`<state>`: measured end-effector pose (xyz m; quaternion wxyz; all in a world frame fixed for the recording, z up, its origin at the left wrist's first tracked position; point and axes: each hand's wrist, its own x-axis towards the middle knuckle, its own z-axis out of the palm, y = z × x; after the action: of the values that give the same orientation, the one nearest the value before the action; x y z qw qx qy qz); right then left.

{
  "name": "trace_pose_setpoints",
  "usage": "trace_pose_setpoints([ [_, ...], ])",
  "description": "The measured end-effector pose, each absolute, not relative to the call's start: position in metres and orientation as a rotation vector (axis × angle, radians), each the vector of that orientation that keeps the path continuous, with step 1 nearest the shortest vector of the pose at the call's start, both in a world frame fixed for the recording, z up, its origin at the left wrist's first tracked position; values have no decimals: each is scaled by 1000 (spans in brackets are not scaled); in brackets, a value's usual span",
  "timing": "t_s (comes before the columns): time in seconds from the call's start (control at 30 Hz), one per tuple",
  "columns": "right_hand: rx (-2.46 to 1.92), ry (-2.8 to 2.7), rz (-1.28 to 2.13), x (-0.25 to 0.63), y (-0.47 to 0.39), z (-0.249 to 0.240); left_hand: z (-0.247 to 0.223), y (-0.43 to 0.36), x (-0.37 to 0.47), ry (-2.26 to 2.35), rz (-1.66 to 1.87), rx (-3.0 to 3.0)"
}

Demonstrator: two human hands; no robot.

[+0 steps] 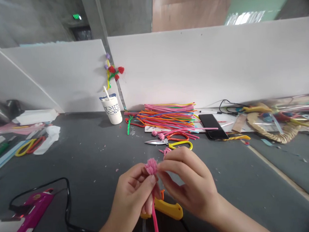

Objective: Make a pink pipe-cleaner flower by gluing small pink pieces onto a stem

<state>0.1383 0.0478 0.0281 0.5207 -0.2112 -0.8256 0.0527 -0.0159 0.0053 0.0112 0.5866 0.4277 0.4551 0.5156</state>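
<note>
My left hand is closed around a pink pipe-cleaner flower, just under its fluffy head. Its bright pink stem hangs down toward me. From the right, my right hand pinches at the edge of the flower head with thumb and forefinger; its fingertips partly hide the contact. Below the hands lies a yellow glue gun with an orange trigger, partly covered by my left hand. Small pink pipe-cleaner pieces lie just beyond my right hand, near scissors with red and yellow handles.
A heap of coloured pipe cleaners lies against the white partition. Beside it are a patterned cup and a black phone. A magenta power strip with a black cable sits at left, a woven ring at right.
</note>
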Motion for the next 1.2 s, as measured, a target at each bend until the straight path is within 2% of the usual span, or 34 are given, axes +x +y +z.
trace_pose_setpoints([
  [0.3,-504,-2004,49,141,43,35,22,-4,-8,1193,1262,1003],
  [1.2,-528,-2035,-8,137,42,30,18,0,-10,1136,1191,908],
])
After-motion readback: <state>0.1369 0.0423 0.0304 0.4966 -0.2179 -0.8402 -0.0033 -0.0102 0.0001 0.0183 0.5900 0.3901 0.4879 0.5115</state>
